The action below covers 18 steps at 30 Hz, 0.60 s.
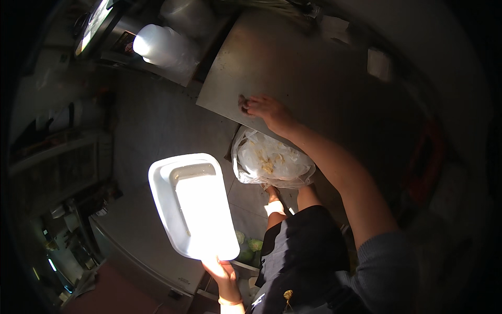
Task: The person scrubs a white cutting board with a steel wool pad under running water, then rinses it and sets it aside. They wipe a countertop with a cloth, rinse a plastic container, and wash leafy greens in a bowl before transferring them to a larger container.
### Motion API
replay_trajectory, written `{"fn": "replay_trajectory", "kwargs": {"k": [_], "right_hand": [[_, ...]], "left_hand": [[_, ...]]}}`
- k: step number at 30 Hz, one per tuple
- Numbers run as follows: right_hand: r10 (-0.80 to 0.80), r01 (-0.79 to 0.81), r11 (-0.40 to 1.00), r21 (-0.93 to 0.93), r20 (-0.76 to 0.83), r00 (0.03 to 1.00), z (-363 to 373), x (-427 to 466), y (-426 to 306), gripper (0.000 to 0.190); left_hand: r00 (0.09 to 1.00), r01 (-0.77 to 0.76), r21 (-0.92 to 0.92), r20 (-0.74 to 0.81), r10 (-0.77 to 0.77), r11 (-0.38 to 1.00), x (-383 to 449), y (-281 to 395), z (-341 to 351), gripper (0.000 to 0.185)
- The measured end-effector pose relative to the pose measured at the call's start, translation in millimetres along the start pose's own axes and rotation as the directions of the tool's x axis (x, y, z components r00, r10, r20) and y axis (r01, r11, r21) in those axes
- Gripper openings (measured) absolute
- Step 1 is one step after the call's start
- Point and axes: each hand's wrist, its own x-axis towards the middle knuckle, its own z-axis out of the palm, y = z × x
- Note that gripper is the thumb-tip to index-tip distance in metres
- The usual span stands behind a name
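My left hand (220, 271) grips the near end of a white plastic tray (161, 196), out over the floor on the left. Glare covers much of the tray's inside, where a few small crumbs show along the edge. My right hand (263, 108) reaches over a metal-looking table (274, 59), near its front edge, with its fingers on a crumpled dark cloth or scouring pad (244, 104). Below that edge sits a bin lined with a clear plastic bag (274, 157), with yellowish scraps in it.
Stacked white plastic containers (164, 45) stand on a surface at the upper left. Green vegetables (255, 245), perhaps cabbages, lie low beside my legs. A white-grey worktop (145, 239) is at the lower left. A small white box (379, 64) rests at the table's far right.
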Motion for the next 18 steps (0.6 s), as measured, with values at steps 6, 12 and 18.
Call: {"fn": "replay_trajectory", "kwargs": {"k": [6,12,18], "right_hand": [[0.237,-0.260,0.942,0.211,0.127,0.963,-129,-212,-80,0.022],[0.763,-0.708,0.334,0.622,-0.619,-0.185,-263,-442,-71,0.026],[0.473,-0.923,0.237,-0.304,-0.793,0.383,-163,-341,-81,0.035]], "left_hand": [[0.993,0.069,0.015,0.093,-0.070,0.998,2,0,-9,0.043],[0.978,0.126,0.071,0.157,-0.136,0.989,5,10,-13,0.038],[0.955,0.078,0.057,0.281,-0.091,0.995,22,5,-6,0.035]]}}
